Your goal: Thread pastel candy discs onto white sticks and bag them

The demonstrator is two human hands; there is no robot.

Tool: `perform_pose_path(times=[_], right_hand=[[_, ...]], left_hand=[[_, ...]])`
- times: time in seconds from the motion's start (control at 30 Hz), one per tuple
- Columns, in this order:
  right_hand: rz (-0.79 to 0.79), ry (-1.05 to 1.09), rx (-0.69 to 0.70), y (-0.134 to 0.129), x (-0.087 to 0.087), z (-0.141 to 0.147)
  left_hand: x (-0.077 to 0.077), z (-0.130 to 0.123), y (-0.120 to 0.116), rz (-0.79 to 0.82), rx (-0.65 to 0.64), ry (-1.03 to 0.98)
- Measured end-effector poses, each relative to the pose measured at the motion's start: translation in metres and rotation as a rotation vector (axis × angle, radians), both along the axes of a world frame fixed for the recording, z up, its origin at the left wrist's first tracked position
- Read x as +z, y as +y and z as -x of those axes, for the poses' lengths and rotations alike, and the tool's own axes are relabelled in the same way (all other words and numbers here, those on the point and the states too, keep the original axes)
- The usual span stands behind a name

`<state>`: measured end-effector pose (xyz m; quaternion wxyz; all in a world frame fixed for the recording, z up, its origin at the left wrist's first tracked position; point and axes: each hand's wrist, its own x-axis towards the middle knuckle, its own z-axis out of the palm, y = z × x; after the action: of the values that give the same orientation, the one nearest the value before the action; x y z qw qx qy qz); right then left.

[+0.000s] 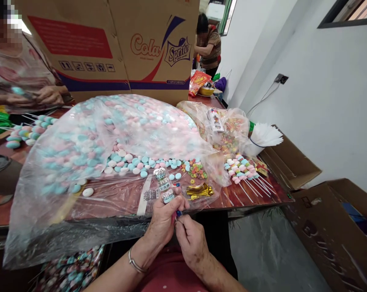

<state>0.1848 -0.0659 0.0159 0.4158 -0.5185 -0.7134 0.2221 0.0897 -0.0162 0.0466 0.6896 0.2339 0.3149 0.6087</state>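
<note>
While both hands pinch a skewer, a candy bag crowds them.

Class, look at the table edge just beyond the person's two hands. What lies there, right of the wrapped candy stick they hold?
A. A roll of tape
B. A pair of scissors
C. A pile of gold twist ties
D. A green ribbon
C: a small pile of gold twist ties lies on the table just beyond the left hand and right hand.

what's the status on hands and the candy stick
Left grip shut on candy stick, wrapped candies stacked up it. Right grip pinches its lower end. Gold ties beside; big candy bag on the table behind.
</note>
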Motion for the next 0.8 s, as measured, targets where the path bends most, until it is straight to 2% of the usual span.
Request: perform_pose_path(times=[0.1, 0.23, 0.3, 0.4, 0.47, 0.53, 0.6, 0.73, 0.8], right_hand=[[-0.017, 0.015, -0.005, -0.001, 0.0, -0.001], [-0.012, 0.071, 0.005, -0.002, -0.002, 0.0], [0.007, 0.07, 0.014, -0.002, -0.002, -0.001], [-0.014, 0.011, 0.015, -0.002, -0.001, -0.006], [-0.083, -0.004, -0.046, -0.001, 0.002, -0.013], [-0.156, -0.015, -0.12, 0.002, 0.007, -0.019], [-0.175, -0.044, -0.12, 0.005, 0.013, -0.023], [-0.013, -0.021, -0.011, 0.007, 0.022, -0.022], [0.082, 0.011, 0.008, 0.006, 0.022, -0.021]], left_hand=[[-0.004, -0.002, -0.003, -0.011, -0.053, 0.017], [-0.006, -0.004, -0.009, 0.059, -0.179, 0.076], [-0.005, -0.004, -0.011, 0.062, -0.196, 0.137], [-0.004, 0.001, -0.01, -0.011, -0.152, 0.293], [-0.005, 0.006, -0.01, -0.045, -0.147, 0.429], [-0.006, 0.009, -0.012, -0.04, -0.203, 0.561], [-0.009, 0.011, -0.015, -0.077, -0.267, 0.673], [-0.021, 0.006, -0.022, -0.34, -0.227, 0.88], [-0.027, 0.002, -0.024, -0.403, -0.215, 1.008]])
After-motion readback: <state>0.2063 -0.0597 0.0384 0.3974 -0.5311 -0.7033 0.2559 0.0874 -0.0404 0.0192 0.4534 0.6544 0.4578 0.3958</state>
